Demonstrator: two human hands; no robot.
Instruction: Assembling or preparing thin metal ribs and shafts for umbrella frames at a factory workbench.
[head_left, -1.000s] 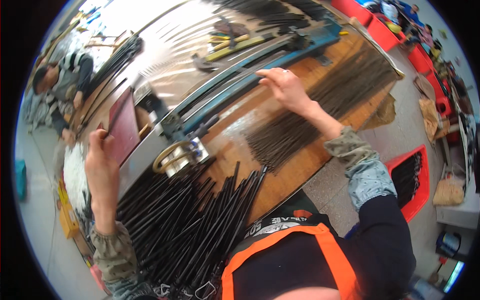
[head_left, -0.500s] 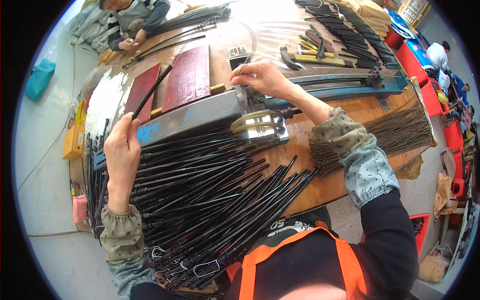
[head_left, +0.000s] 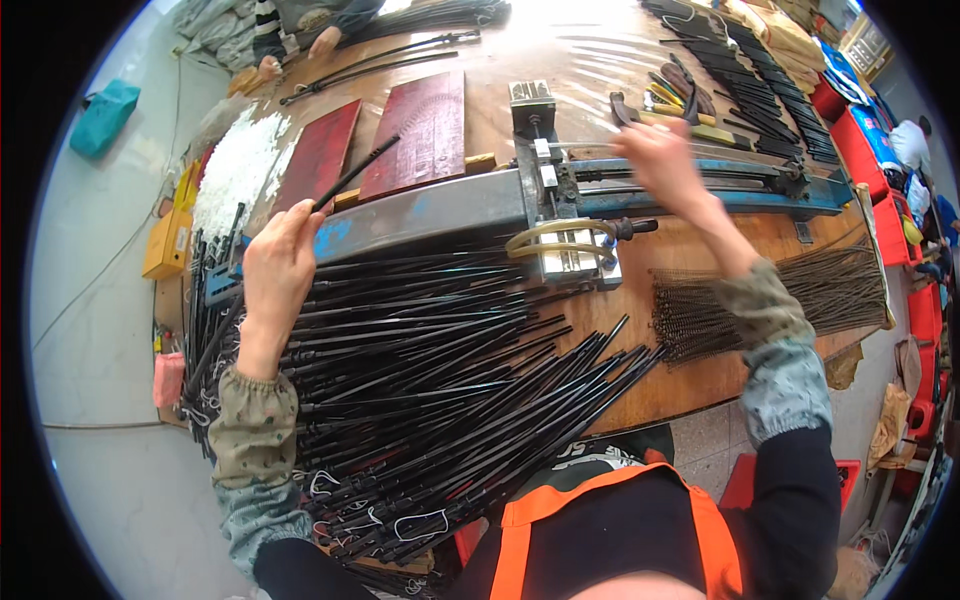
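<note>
In my left hand (head_left: 280, 262) is a thin black tube (head_left: 358, 172), gripped near its lower end and tilted up to the right. From its upper tip a thin coil spring (head_left: 430, 112), faint with blur, arcs over a dark red board (head_left: 412, 150). My right hand (head_left: 660, 165) is raised over the far side of the long metal fixture (head_left: 430, 215), close to a hammer (head_left: 720, 134). Motion smears its fingers, so whether it holds anything is unclear. Left of it, the fixture carries a metal clamp block (head_left: 548, 180).
Many black rods (head_left: 400, 350) lie heaped in front of the fixture. A bundle of brown springs (head_left: 700, 310) rests at the right. Another dark red board (head_left: 318, 150) and white scraps (head_left: 235, 175) are at the left. Another person's hands (head_left: 325, 42) are at the far left.
My right hand has moved right, away from the clamp block toward the hammer. The spring it held in a high loop now lies lower, over the red board. My left hand still grips the tube.
</note>
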